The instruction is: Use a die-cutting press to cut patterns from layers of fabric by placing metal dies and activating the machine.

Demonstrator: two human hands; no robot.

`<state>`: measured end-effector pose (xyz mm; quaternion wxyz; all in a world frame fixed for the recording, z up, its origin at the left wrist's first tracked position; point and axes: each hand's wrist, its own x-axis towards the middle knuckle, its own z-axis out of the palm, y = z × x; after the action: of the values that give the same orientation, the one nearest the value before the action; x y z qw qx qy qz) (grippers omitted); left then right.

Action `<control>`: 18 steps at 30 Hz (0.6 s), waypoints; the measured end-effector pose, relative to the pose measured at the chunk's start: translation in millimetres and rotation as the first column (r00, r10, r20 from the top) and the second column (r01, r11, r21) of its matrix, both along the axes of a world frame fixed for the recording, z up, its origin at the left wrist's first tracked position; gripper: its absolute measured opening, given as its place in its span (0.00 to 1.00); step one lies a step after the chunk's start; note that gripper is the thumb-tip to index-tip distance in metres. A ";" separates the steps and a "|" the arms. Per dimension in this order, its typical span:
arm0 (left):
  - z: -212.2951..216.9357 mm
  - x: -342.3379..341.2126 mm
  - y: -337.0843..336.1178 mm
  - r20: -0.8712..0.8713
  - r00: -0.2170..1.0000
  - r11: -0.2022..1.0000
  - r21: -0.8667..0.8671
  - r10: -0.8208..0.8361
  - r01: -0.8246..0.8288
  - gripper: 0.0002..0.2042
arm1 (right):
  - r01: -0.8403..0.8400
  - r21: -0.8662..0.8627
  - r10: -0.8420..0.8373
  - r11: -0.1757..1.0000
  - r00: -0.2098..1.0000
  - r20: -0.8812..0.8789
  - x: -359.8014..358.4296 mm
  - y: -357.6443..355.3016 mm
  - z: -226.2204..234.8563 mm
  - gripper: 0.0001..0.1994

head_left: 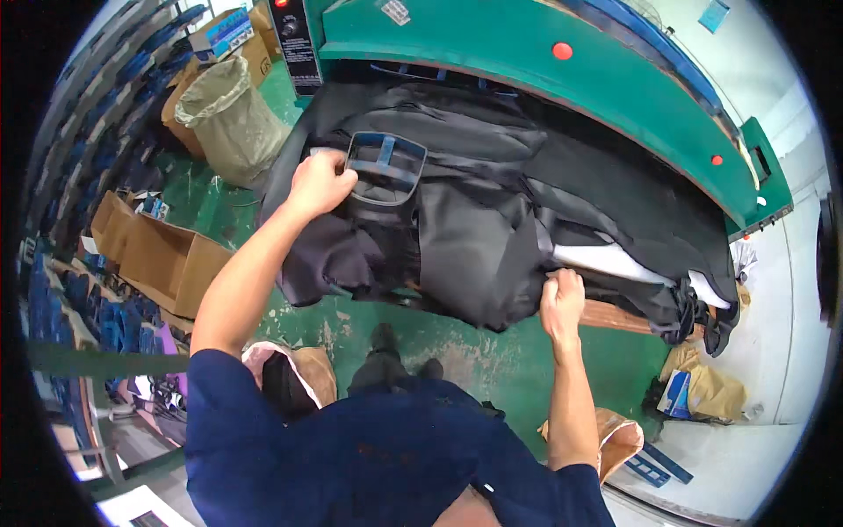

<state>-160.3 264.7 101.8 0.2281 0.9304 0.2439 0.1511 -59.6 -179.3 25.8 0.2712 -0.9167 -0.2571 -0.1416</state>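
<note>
Navy sleeves [263, 439] fill the bottom edge, closest to the lens. Right hand [562, 303]: fingers clenched on the near hem of the black fabric [479, 237], pinching it at the front edge of the wooden board [615, 314], likely to keep the piece taut and stop it sliding. Left hand [320, 183]: fingers curled around the left side of a blue plastic frame [385, 167], pressing it onto the fabric, apparently to position it. Fabric lies draped over the board under the green machine arch [562, 75], hanging off the front. White layer [606, 262] peeks out beneath; kind unclear. Fingertips of both hands are hidden in cloth. Lined bin [230, 119] and cardboard boxes [162, 259] stand left on the green floor [457, 351]. Bags by the feet are cut off, contents unreadable.
</note>
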 end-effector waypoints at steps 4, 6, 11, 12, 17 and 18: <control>-11.6 20.9 -0.2 0.058 0.998 0.997 -0.081 0.008 -0.003 0.15 | 0.013 0.108 -0.019 0.994 0.998 0.056 2.9 -2.3 -1.3 0.03; -20.7 28.4 2.5 0.190 0.981 0.982 -0.191 0.031 0.006 0.14 | 0.024 0.220 -0.061 0.975 0.985 0.162 -2.3 -0.7 3.0 0.02; -46.1 33.0 28.7 0.354 0.934 0.952 -0.298 0.047 0.065 0.12 | 0.211 0.192 -0.260 0.958 0.923 0.285 -9.0 -12.9 -8.6 0.06; -50.5 34.1 29.4 0.353 0.935 0.956 -0.286 0.036 0.072 0.13 | 0.196 0.164 -0.233 0.967 0.938 0.257 -4.7 -14.7 -7.4 0.06; -45.1 30.8 17.4 0.316 0.948 0.999 -0.033 0.026 -0.017 0.15 | 0.150 0.044 -0.157 0.988 0.949 0.273 -1.7 -22.2 -4.4 0.04; -30.5 29.4 -1.8 0.426 0.903 0.988 0.154 -0.045 -0.024 0.16 | 0.144 0.047 -0.151 0.988 0.947 0.283 -3.2 -23.6 -7.2 0.04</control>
<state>-130.8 262.9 71.3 0.2038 0.8906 0.1703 0.3691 -62.8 -202.9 18.6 0.2319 -0.8996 -0.2224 -0.2958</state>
